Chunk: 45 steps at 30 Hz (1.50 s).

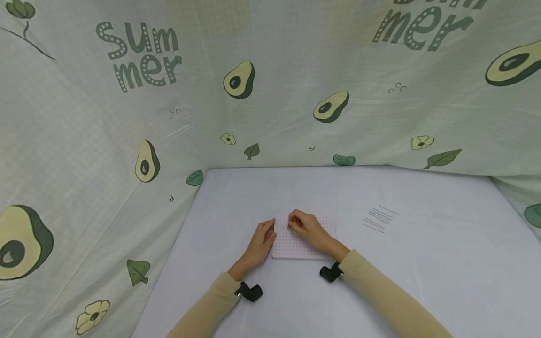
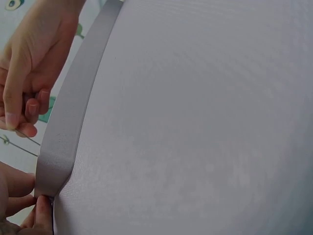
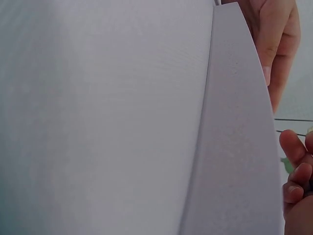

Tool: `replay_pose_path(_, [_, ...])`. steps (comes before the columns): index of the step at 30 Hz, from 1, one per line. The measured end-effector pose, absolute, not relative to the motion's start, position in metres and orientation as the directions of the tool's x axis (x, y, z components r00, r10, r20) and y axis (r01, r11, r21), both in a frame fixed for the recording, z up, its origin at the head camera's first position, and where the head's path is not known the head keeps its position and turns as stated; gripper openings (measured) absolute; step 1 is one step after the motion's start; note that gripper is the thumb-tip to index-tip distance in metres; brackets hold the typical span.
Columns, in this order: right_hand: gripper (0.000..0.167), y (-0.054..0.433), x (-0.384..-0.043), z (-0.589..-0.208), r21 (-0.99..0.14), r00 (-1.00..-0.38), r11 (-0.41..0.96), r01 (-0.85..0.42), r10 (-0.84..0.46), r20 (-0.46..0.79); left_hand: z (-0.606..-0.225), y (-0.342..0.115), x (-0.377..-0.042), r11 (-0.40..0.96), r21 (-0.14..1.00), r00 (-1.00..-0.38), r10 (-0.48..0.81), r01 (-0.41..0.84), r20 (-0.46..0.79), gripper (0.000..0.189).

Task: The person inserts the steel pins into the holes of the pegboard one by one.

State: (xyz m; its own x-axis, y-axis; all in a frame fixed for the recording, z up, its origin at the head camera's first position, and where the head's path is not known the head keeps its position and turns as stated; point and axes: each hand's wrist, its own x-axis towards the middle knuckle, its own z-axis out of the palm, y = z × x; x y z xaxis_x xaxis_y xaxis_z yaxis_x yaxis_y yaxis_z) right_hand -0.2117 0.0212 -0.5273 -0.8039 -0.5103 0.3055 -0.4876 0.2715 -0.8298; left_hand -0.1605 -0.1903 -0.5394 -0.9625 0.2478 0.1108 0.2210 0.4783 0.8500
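A pale pink pegboard (image 1: 302, 253) with rows of small holes lies on the table. My left hand (image 1: 259, 245) grips its left edge; in the left wrist view these fingers (image 2: 43, 210) are at the board's corner. Over the upper left part of the board, my right hand (image 1: 310, 231) pinches a thin dark stick (image 2: 30, 139) between thumb and forefinger, its lower end down at the board. Just left of those fingertips, another thin stick (image 1: 283, 225) stands up from the board. In the right wrist view, the board's side wall (image 3: 234, 122) partly hides both hands.
Several thin dark sticks (image 1: 380, 216) lie in a loose row right of the board. The table (image 1: 422, 281) has a white cover. A curtain (image 1: 287, 131) printed with avocados hangs behind and to the left. Each wrist carries a black camera (image 1: 251, 292).
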Motion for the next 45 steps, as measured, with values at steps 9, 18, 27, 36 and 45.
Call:
replay_pose_path(9, [0.008,0.0219,-0.2127,-0.5277,-0.814,-0.794,0.274,-0.512,-0.512,0.327,-0.5397,-0.1895,-0.1624,0.494,0.838,-0.962,0.245,0.231,0.121,0.048])
replay_pose_path(18, [0.006,0.0212,-0.2116,-0.5284,-0.809,-0.796,0.289,-0.511,-0.514,0.319,-0.5414,-0.1886,-0.1624,0.498,0.837,-0.962,0.249,0.226,0.112,0.049])
replay_pose_path(27, [0.006,0.0207,-0.2121,-0.5311,-0.803,-0.797,0.298,-0.516,-0.510,0.323,-0.5409,-0.1883,-0.1618,0.498,0.837,-0.962,0.247,0.226,0.113,0.049])
replay_pose_path(36, [0.006,0.0216,-0.2114,-0.5304,-0.809,-0.797,0.281,-0.516,-0.504,0.333,-0.5402,-0.1886,-0.1614,0.507,0.833,-0.963,0.247,0.223,0.107,0.049])
replay_pose_path(45, [0.004,0.0266,-0.2113,-0.5314,-0.830,-0.824,0.286,-0.480,-0.472,0.313,-0.5396,-0.1888,-0.1600,0.508,0.841,-0.968,0.240,0.187,0.071,0.051])
